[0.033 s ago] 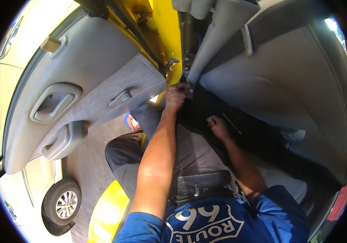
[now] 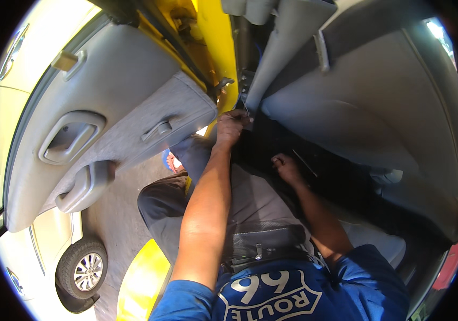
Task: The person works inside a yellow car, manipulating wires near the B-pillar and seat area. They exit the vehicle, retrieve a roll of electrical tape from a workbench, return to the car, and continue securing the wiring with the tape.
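My left hand (image 2: 230, 128) reaches up to the foot of the grey pillar trim (image 2: 272, 59), beside the yellow door frame (image 2: 223, 37). Its fingers are pinched together on a thin light strand (image 2: 246, 107) that runs upward from them; how far it goes is hard to see. Lower and to the right, my right hand (image 2: 288, 168) rests over the dark footwell with its fingers curled closed. Whatever lies inside those fingers, if anything, is hidden. Just beyond them a slim pale rod (image 2: 305, 162) lies on the dark surface, apart from the hand.
An open grey door panel (image 2: 116, 91) with a pull handle and a window crank fills the left. Grey interior panelling (image 2: 346, 123) curves along the right. A dark bracket (image 2: 224, 83) juts from the yellow frame. Another car's wheel (image 2: 87, 270) stands at lower left.
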Motion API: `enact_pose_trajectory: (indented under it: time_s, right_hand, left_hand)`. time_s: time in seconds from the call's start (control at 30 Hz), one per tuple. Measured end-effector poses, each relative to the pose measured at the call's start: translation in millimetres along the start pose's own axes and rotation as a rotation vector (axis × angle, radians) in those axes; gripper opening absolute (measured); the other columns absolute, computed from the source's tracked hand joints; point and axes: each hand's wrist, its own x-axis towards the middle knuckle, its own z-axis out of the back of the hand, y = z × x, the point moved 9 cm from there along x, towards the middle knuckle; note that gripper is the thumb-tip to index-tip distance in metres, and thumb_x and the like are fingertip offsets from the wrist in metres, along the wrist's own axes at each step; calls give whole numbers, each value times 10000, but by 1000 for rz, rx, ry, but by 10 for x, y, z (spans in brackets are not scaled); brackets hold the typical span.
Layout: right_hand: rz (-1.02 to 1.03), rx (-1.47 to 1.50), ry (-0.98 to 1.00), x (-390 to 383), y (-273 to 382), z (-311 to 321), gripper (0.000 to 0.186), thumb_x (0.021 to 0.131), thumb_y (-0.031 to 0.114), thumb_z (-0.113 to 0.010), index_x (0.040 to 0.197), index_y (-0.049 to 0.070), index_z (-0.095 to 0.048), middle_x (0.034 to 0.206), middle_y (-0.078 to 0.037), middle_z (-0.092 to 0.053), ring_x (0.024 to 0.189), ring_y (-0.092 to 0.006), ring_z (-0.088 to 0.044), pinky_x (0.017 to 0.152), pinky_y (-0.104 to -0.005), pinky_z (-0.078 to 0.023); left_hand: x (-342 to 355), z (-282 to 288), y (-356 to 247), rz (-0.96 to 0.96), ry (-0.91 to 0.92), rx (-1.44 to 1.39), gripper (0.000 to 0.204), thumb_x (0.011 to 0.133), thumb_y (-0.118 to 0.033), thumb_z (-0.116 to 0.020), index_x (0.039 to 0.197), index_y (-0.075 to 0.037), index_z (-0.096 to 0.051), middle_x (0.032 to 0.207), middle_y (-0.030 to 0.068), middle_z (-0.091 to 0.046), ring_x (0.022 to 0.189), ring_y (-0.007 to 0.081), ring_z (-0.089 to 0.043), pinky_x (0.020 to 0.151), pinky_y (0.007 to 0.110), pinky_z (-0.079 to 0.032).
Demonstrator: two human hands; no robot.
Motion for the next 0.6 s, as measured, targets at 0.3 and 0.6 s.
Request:
enact_pose_trajectory:
  time_s: [0.3,0.6]
  right_hand:
    - [42,-16,24,299,-412,-147,220,898,236,-632,1035,80,-706,1056,-184,-705,1027,-326,-680,890,-418,-521]
    - [19,-115,34,394,-515,-289,234,893,250,-644,1019,65,-713,1067,-176,-716,1023,-333,-683,906,-419,-518]
  left_hand:
    - [124,38,-57,-3,-14,66,162,816,-138,-813,873,-4,-744,725,55,-693,611,124,-635,638,292,-518]
    - [-173,93,-267,-122,43,548,487,796,-221,-767,1238,-39,-673,1215,213,-683,1187,336,-632,1006,388,-493]
